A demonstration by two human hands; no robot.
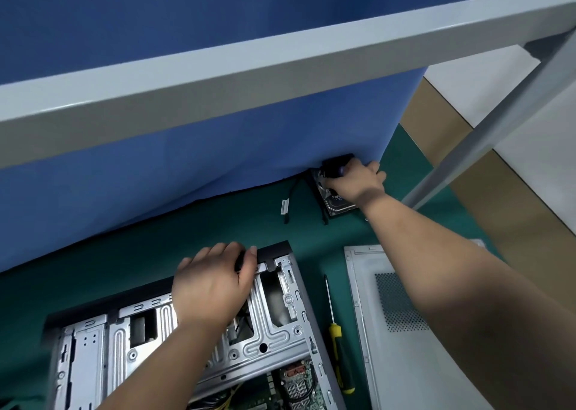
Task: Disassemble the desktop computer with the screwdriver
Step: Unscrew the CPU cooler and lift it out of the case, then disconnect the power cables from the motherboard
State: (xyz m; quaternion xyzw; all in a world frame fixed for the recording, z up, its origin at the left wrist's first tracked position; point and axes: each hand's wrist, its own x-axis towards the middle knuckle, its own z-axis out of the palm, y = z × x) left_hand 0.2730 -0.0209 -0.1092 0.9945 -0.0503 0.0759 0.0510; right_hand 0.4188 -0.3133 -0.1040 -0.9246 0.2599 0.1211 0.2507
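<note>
The open computer case (193, 341) lies flat on the green worktop (93, 269), at its near edge. The left hand (212, 285) rests on the far rim of the case, fingers curled over the black front edge. The right hand (355, 179) reaches to the far edge of the worktop and grips a small black part (335, 165) above the hard drive (336, 204) (against the blue curtain (187, 129)). The screwdriver (338, 347) lies untouched between the case and the grey side panel (405, 347)
</note>
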